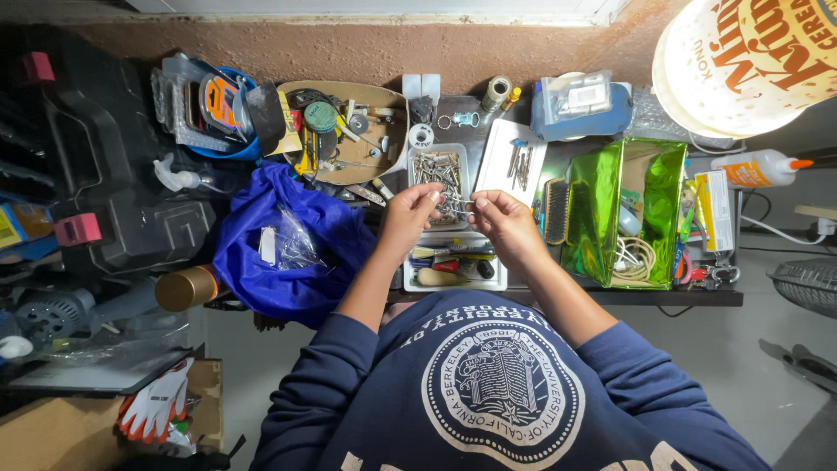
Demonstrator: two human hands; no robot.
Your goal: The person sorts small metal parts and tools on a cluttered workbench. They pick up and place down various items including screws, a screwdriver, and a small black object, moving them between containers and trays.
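Note:
My left hand (408, 218) and my right hand (507, 222) meet over a cluttered shelf, both pinching one small bent piece of metal wire (459, 207) between fingertips. Just beyond the hands a clear plastic tray (438, 174) holds several screws and nails. Under the hands lies a white tray (451, 266) with small tools and pens. My dark blue sleeves are pushed up to the elbows.
A crumpled blue bag (288, 240) with clear plastic lies left. A cardboard tray of odds and ends (349, 131) sits behind it. A shiny green gift bag (623, 214) with cables stands right, a brush (555, 210) beside it. A glue bottle (757, 168) lies far right, black cases (96, 174) left.

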